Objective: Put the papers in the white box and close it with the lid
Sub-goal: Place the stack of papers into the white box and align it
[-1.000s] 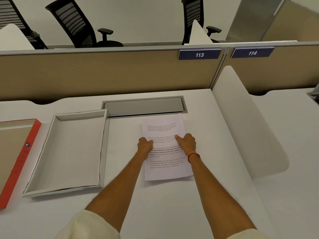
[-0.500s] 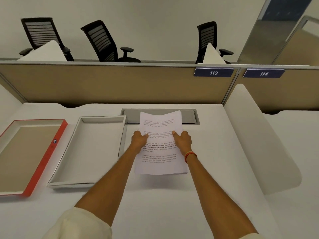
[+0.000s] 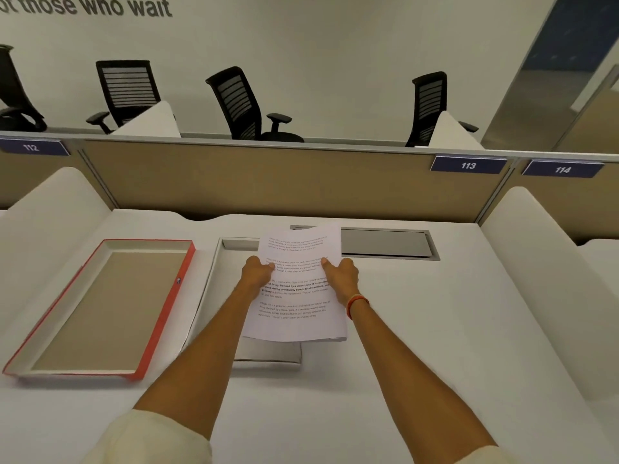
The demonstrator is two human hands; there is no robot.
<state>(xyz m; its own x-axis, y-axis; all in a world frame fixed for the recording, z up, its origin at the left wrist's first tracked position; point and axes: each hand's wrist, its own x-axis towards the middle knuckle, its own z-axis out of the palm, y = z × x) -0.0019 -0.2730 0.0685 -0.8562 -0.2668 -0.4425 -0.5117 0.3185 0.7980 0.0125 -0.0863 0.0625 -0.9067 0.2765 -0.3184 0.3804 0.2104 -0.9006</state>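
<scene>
A stack of printed papers [image 3: 296, 296] hangs in the air above the right half of the open white box [image 3: 214, 279], lifted off the desk. My left hand [image 3: 256, 271] grips the stack's left edge and my right hand [image 3: 341, 276], with an orange wristband, grips its right edge. The papers and my arms hide most of the box's inside. The lid [image 3: 160, 309], orange-edged with a brown inside, lies face up on the desk just left of the box.
A grey cable hatch [image 3: 385, 242] is set into the desk behind the papers. Curved white dividers [image 3: 549, 279] rise at both sides. A tan partition [image 3: 268, 182] with number plates closes the back; black chairs stand beyond it.
Both hands lifted the papers off the desk and carried them left, from right of the box to above it. The camera view tilted up and shifted left.
</scene>
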